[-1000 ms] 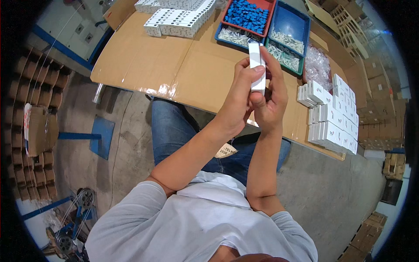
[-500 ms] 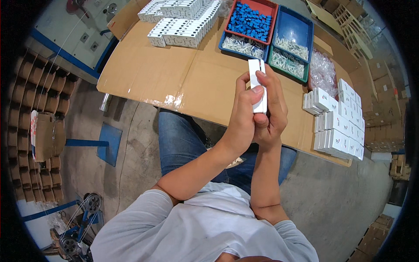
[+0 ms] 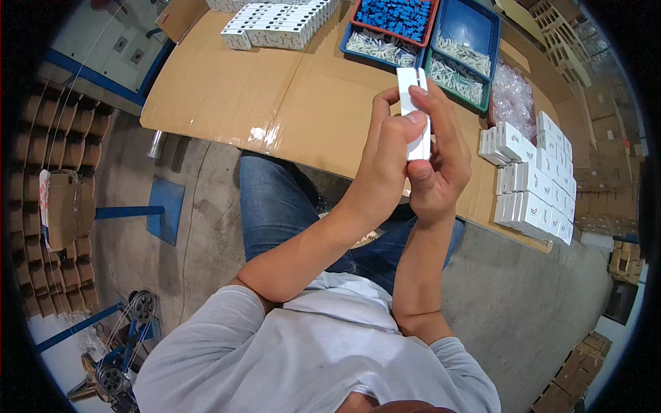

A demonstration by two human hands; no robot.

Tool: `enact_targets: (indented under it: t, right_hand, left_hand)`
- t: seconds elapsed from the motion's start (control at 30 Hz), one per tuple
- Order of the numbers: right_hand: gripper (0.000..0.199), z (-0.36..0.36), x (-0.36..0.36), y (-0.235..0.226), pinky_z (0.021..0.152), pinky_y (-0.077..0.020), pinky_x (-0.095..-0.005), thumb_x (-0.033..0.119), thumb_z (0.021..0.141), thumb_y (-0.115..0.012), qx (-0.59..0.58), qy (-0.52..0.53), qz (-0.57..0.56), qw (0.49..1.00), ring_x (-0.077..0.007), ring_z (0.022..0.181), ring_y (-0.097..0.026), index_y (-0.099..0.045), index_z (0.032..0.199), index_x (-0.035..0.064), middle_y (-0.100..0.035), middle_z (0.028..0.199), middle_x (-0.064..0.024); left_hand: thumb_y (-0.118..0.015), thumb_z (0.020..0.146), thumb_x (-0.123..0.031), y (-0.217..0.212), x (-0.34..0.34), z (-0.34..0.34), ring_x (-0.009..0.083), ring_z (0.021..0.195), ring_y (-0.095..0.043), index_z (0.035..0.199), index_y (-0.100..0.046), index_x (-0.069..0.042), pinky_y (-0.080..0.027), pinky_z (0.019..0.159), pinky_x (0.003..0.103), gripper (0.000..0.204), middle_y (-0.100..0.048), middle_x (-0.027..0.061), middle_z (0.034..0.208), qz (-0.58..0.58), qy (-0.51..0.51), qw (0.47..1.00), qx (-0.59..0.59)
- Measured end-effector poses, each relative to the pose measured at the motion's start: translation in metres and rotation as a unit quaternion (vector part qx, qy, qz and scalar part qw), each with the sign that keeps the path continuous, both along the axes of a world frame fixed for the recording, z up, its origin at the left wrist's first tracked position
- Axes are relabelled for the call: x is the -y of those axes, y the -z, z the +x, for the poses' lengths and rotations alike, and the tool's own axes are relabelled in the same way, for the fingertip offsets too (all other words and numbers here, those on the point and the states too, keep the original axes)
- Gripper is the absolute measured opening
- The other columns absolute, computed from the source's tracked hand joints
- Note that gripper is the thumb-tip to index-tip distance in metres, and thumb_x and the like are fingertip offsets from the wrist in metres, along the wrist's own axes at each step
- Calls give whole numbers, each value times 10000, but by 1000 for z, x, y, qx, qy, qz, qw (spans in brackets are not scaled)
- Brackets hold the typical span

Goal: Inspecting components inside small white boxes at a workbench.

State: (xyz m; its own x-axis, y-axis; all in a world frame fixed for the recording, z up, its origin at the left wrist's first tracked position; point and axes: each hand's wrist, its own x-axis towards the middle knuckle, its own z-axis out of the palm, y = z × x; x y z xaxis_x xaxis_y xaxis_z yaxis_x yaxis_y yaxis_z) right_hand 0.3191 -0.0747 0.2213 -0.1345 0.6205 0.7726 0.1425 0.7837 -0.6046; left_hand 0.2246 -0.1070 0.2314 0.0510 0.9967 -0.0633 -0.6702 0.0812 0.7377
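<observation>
A narrow white box [image 3: 408,102] is held upright between my two hands, above the near edge of the table. My left hand [image 3: 387,155] is closed on its left side, with the thumb laid across the front. From the right, my right hand [image 3: 444,155] wraps round the same box, fingers along its upper right edge and thumb near its lower end. A slit shows near the top right of the box. Its back and part of its lower end are hidden by my hands.
Cardboard covers the table [image 3: 227,103]. White boxes stand in rows at the back left [image 3: 275,27], and stacked white boxes [image 3: 533,186] at the right. Behind my hands are a red tray [image 3: 436,17] of blue pieces, a blue tray [image 3: 465,24] and a green tray [image 3: 475,107] with white pieces.
The view has shifted, so the table and stacks sit slightly higher in the picture. Both hands still grip the white box, which appears a little higher and farther right.
</observation>
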Motion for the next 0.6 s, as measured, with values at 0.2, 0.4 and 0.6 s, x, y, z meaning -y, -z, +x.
enact_targets:
  t: [0.2,0.4,0.6]
  right_hand:
    - [796,-1,-3,7,993,-464,-451,650,870,-637,-17,12,2,1000,-412,1212,-588,-623,1275,-36,-582,1314,-294]
    - [778,-10,-6,14,990,-466,-437,646,944,-518,-20,13,27,999,-422,1208,-584,-594,1301,-42,-563,1335,-311]
    - [728,-14,-2,16,958,-484,-437,603,1001,-430,-9,35,33,999,-425,1166,-607,-598,1289,-44,-558,1328,-331]
  left_hand:
    - [-465,940,-452,-8,-2,1,173,1009,-595,1299,-462,-137,-492,874,316,478,-536,51,1118,-21,12,999,27]
    - [-446,948,-447,7,-6,2,152,982,-587,1248,-468,-134,-494,852,310,434,-536,39,1079,12,-16,1000,-22]
    - [-424,962,-439,6,-3,3,130,941,-587,1218,-464,-129,-492,810,282,404,-546,32,1022,-9,-12,1000,11]
